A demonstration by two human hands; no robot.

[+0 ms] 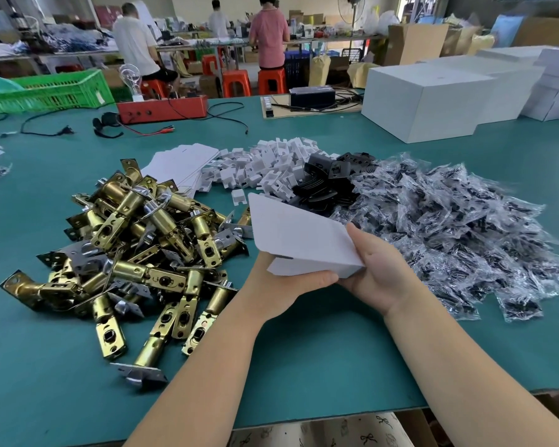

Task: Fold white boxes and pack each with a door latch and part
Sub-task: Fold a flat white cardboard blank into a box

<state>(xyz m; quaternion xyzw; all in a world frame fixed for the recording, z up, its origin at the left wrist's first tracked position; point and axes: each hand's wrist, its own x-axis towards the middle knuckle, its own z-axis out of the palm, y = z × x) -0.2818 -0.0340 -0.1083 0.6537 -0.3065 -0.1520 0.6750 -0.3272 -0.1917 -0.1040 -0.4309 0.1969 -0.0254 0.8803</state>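
Fingers of the left hand (283, 283) curl under the near edge of a flat white box blank (299, 238), thumb side up against its underside, while the right hand (380, 269) grips the blank's right corner, thumb laid along the top face and the other fingers hidden beneath. Both hands hold the blank above the green table (304, 366), tilted so its far rounded corner rises away from the fingers. It is plain matte white card, unprinted, with one crease showing near the left fingers, where a lower panel folds back under the top one.

Far beyond the fingers and to the right stands a large white carton (423, 101). Right of the right hand spreads a wide heap of clear plastic packets with dark parts (459, 227), reaching almost to that hand's knuckles. Left of the left hand lies a pile of brass-coloured door latches (136, 253), several with silver faceplates, tangled at all angles. Past the fingertips, behind the blank, sits a mound of small white plastic parts (271, 166), and beside it a smaller cluster of black plates (329, 179). A stack of flat white blanks (181, 166) lies beyond the latches, to the far left of the fingers.
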